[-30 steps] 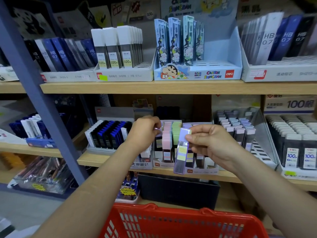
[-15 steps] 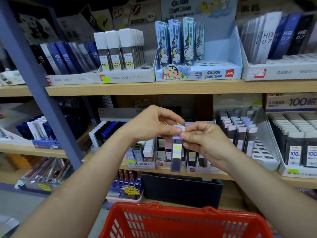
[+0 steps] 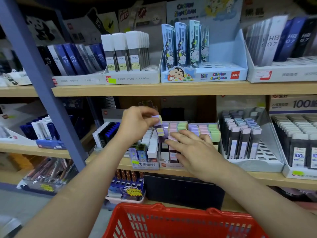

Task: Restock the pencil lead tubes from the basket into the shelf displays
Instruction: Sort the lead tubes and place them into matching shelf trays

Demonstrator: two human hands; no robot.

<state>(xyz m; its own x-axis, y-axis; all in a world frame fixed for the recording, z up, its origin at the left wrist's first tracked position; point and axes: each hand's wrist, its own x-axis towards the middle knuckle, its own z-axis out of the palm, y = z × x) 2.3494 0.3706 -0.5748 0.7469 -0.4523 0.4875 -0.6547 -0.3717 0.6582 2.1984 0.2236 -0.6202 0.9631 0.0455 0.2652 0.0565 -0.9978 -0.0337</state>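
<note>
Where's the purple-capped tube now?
Head view, centre: purple-capped tube pinched in the left hand over the pastel display on the middle shelf, left of the right hand.

The basket point(image 3: 171, 214) is red, the tube point(image 3: 160, 131) purple with yellow labels.

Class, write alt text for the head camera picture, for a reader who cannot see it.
A person's left hand pinches a purple-capped lead tube above a shelf display of pastel-capped tubes, while the right hand rests flat on them; a red basket sits below.
</note>
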